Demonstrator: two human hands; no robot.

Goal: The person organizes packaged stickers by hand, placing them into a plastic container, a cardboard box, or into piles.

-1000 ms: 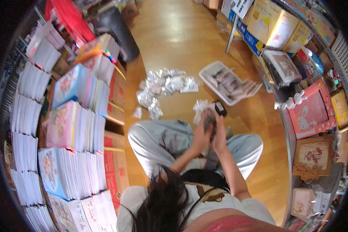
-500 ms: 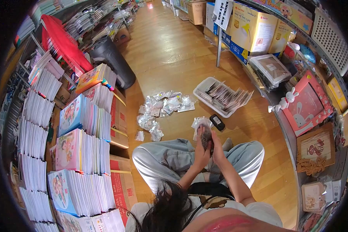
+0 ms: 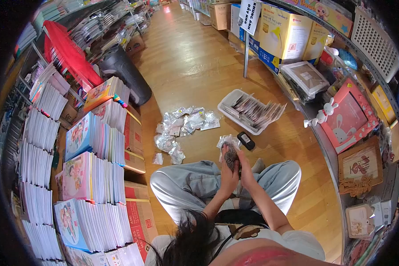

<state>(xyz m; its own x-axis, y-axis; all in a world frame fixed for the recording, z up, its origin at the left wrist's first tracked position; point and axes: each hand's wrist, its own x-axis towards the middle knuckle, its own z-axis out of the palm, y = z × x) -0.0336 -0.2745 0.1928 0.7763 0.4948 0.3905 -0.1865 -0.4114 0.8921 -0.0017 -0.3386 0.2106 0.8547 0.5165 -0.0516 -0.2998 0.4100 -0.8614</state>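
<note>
Between my two hands, in front of my crossed legs, is a dark grey, speckled bundle [image 3: 230, 156]; its exact kind is too small to make out. My left hand [image 3: 228, 179] is closed around its left side. My right hand [image 3: 247, 172] presses against it from the right, with fingers partly hidden. Just beyond my fingertips lies a clear plastic packet [image 3: 224, 140] on the floor. Beside that packet is a small black device [image 3: 246, 141].
Small shiny plastic packets [image 3: 190, 121] lie scattered on the wooden floor ahead. A white plastic basket [image 3: 221, 105] holds many flat packets. Stacked notebooks [image 3: 104, 175] on cardboard boxes [image 3: 137, 213] line my left. A black cylinder [image 3: 126, 75] stands farther off. Shelves with picture frames [image 3: 348, 117] flank my right.
The view has shifted slightly. My hands stay together around the grey bundle, which has turned a little between them. The packets and basket on the floor lie as before.
</note>
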